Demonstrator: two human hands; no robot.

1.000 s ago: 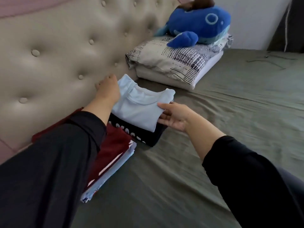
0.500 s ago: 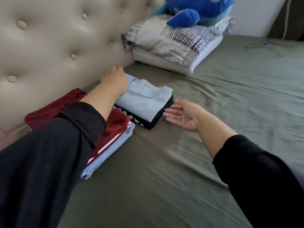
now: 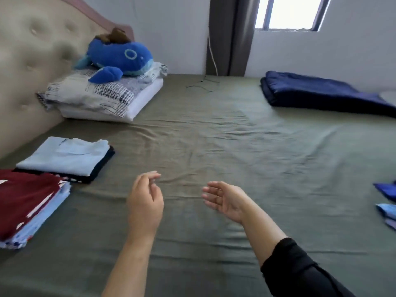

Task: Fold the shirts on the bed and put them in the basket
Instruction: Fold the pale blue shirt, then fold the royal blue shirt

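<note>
Left hand (image 3: pixel 144 203) and right hand (image 3: pixel 222 200) hover at frame centre over bed sheet (image 3: pixel 214 146), fingers loosely curled, holding nothing. Folded light blue shirt (image 3: pixel 64 156) on dark shirt (image 3: pixel 102 166), middle left; maroon-topped stack (image 3: pixel 25 202) lower left. Basket unseen — carrying both stacks at once risks slipping, unfolding.

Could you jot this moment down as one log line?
left hand empty, open | right hand empty, open | light blue shirt folded, stacked | basket not visible

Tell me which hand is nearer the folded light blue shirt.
Left. The left hand hovers just right of the light blue shirt; the right hand is farther right, over the bare sheet.
</note>
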